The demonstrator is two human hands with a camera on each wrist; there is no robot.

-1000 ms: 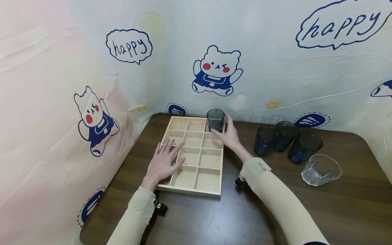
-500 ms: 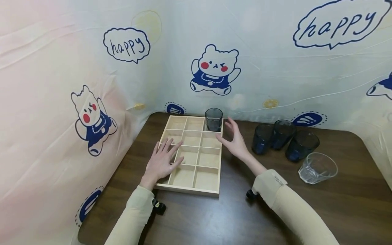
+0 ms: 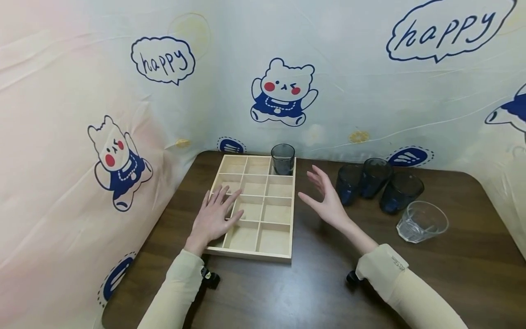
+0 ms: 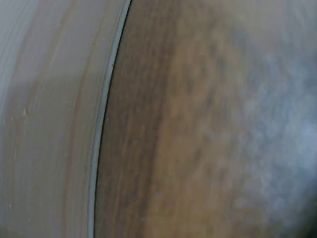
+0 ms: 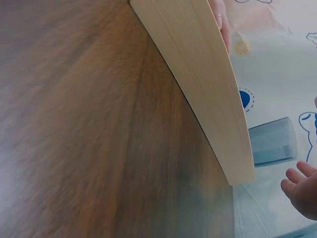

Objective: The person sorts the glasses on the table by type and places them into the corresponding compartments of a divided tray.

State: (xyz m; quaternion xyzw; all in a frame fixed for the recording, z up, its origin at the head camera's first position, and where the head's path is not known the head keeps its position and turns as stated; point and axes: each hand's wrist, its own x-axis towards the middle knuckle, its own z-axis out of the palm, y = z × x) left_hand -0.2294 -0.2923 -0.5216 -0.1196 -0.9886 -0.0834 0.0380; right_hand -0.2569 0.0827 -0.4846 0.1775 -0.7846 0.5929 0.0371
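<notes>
A dark tinted glass (image 3: 283,160) stands upright in the far right compartment of a divided wooden box (image 3: 274,241). My left hand (image 3: 211,221) rests on the box's left side with its fingers spread. Right of the box my right hand (image 3: 330,204) hovers above the table, fingers apart and holding nothing. In the right wrist view the same glass (image 5: 273,142) rises above the box's side wall (image 5: 198,84), with some fingertips (image 5: 301,181) near it. The left wrist view shows only the box's wall (image 4: 54,129) and blurred tabletop.
Three dark glasses (image 3: 349,183) stand grouped on the brown table (image 3: 316,292) right of my right hand. Nearer me is a clear faceted glass (image 3: 422,223), which looks tilted. A printed curtain (image 3: 230,91) hangs behind and to the left.
My right hand has let go of the dark glass in the box and moved right and toward me. The glass stays in its compartment. My left hand keeps its place on the box.
</notes>
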